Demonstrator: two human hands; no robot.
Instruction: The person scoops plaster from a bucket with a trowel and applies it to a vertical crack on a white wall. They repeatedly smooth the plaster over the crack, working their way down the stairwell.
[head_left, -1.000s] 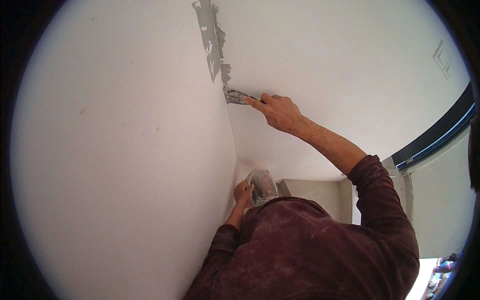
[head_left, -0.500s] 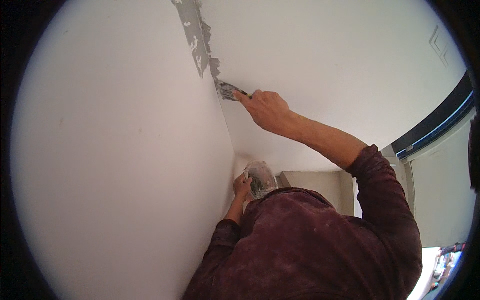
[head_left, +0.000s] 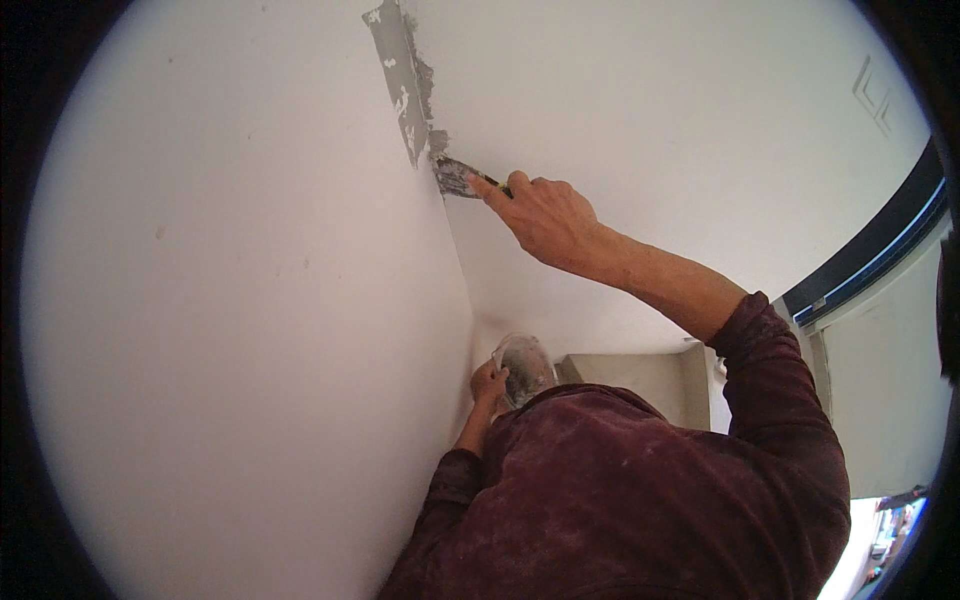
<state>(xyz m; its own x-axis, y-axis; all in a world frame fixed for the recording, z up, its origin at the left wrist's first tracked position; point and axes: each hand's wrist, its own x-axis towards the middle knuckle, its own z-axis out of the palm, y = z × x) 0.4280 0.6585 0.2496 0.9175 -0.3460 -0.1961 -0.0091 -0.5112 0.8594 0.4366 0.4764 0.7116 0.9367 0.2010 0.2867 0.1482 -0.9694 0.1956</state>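
Note:
My right hand (head_left: 548, 218) is closed round the handle of a putty knife (head_left: 458, 180), with the index finger stretched toward the blade. The smeared blade lies against the white surface at the corner seam, just below a strip of grey putty (head_left: 402, 80). That strip runs along both sides of the seam, with ragged edges and white gaps. Lower down, close to my chest, my left hand (head_left: 487, 385) grips the rim of a round, putty-smeared tub (head_left: 530, 368). Part of the tub is hidden behind my dark red top.
A broad white wall (head_left: 250, 350) rises close on my left and meets another white surface (head_left: 650, 110) at the seam. To the right are a dark curved frame (head_left: 870, 235) and a pale panel (head_left: 885, 370). A beige recess (head_left: 640, 385) shows beyond my chest.
The view has shifted a little, so the wall marks sit slightly lower and farther right. The knife blade is slightly nearer the putty strip's lower end. Both hands keep their holds.

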